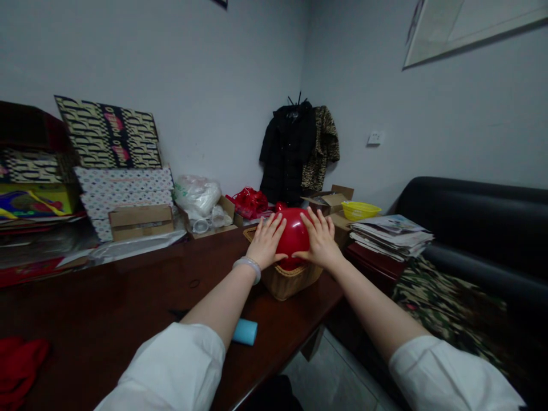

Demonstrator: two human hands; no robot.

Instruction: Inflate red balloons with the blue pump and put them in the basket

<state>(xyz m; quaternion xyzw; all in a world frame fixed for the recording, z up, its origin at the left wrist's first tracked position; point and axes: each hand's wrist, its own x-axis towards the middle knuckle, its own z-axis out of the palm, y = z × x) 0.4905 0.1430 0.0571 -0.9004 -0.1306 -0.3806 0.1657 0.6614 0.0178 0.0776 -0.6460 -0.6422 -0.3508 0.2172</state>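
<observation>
From here, both hands (291, 242) press against opposite sides of the red balloon (293, 231), inside the rim of the basket (286, 282), near the bench (149, 285) edge.

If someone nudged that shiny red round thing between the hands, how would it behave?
The red round thing would probably roll, being curved, though the basket might check it. Its glossy surface could be slippery under the left hand and right hand. Its weight I can't tell from here.
</observation>
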